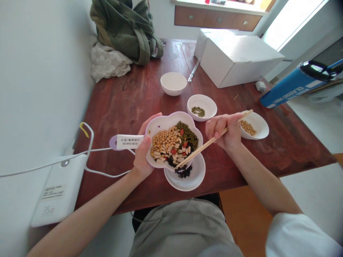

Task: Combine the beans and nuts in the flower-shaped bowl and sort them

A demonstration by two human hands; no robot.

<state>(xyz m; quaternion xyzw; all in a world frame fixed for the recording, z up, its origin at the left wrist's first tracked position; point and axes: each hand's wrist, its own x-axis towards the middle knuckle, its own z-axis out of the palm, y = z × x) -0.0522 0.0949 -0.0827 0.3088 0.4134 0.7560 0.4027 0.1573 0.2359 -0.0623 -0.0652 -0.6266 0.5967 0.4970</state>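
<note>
My left hand (143, 153) grips a flower-shaped dish (157, 123) with a lilac rim and a labelled handle. In it lie soybeans (164, 141), mung beans (190, 135), black beans, pale seeds and several red pieces. Chopsticks (209, 142) are held in my right hand (227, 134), their tips at the dish's near edge by the black beans. Partly beneath the dish, a white bowl (198, 175) contains black beans (184, 172). Beyond my right hand, another bowl (261, 126) has soybeans in it. Farther back, a bowl (210, 104) holds some mung beans (198, 111).
A fourth white bowl (173, 85) stands farther back. Behind are a white box (222, 66) and a green bag (123, 30) on cloth. A blue bottle-like container (292, 87) leans in at the right. White cables (102, 173) and a white device (61, 192) lie at the left.
</note>
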